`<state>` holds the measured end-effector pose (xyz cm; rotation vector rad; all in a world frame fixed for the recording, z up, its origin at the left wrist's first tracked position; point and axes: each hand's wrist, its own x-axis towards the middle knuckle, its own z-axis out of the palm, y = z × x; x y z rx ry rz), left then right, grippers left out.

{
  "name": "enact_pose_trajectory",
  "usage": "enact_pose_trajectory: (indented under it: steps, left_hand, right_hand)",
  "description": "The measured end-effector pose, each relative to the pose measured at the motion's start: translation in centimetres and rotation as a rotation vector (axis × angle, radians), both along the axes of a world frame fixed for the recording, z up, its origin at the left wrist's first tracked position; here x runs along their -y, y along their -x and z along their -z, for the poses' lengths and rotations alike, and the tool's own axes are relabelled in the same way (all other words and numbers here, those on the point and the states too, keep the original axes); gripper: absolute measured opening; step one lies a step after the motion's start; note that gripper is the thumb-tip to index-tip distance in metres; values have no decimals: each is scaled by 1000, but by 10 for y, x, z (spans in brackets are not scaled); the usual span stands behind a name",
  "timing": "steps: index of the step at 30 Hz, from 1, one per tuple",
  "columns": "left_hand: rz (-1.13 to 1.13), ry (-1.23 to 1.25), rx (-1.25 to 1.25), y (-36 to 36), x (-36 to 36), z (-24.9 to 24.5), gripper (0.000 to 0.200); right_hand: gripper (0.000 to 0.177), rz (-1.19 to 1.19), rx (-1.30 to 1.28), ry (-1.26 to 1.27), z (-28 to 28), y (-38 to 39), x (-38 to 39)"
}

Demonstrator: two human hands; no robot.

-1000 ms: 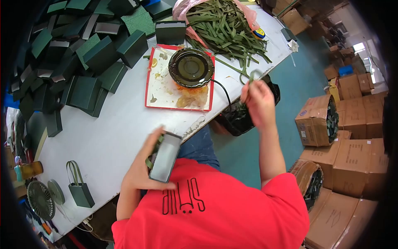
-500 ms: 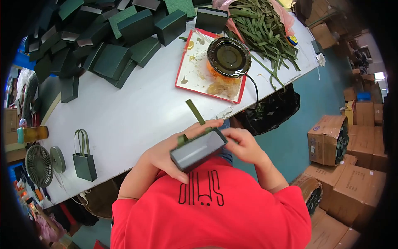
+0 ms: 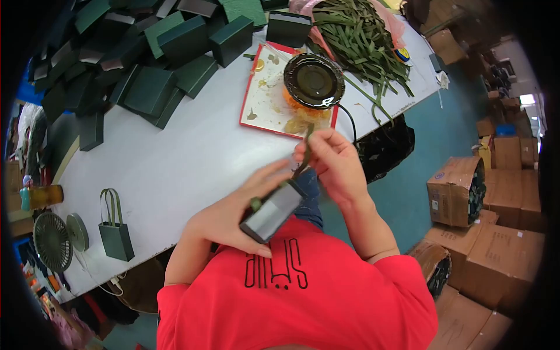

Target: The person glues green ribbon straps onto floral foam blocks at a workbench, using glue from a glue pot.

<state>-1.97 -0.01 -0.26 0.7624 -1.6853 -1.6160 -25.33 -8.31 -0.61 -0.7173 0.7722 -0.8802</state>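
My left hand (image 3: 224, 219) is wrapped round a small dark green gift bag (image 3: 273, 213), its pale grey open side facing me, close to my red shirt. A green ribbon (image 3: 305, 154) rises from the far end of the bag. My right hand (image 3: 338, 163) pinches that ribbon between thumb and fingers, above and right of the bag. A short loop of green ribbon (image 3: 255, 204) shows at the bag's left edge beside my left hand. On the table to the left stands a similar bag (image 3: 116, 240) with two ribbon handles.
Many dark green boxes (image 3: 149, 90) are piled at the back left. A round black-topped pot (image 3: 315, 81) with a cord stands on a stained red-edged tray (image 3: 265, 111). Green ribbons (image 3: 356, 41) lie behind it. A fan (image 3: 52, 240) is at left, cartons (image 3: 452, 192) at right.
My right hand has moved up from the bag's right end and now pulls the ribbon upright. The bag has tilted, its right end higher. The view has shifted slightly.
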Motion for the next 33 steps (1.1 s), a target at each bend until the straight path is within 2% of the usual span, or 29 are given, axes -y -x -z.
enact_pose_trajectory:
  steps: [3,6,9,18,27,33]
  left_hand:
    - [-233,160,240,-27,-8,0,123]
    - [-627,185,588,-30,-15,-6,119]
    - [-735,396,1060,-35,-11,9,114]
    - [-663,351,1090,-31,-8,11,108]
    - [-672,346,1085,-30,-10,11,108]
    - [-672,353,1088,-30,-10,12,108]
  right_hand:
    - [12,199,-53,76,-4,13,6]
    - [11,132,-64,80,3,36,13]
    - [11,159,-116,-5,2,33,17]
    - [20,221,-246,54,19,23,48]
    - [20,254,-322,26,16,14,56]
    - [16,253,-278,0,23,15,60]
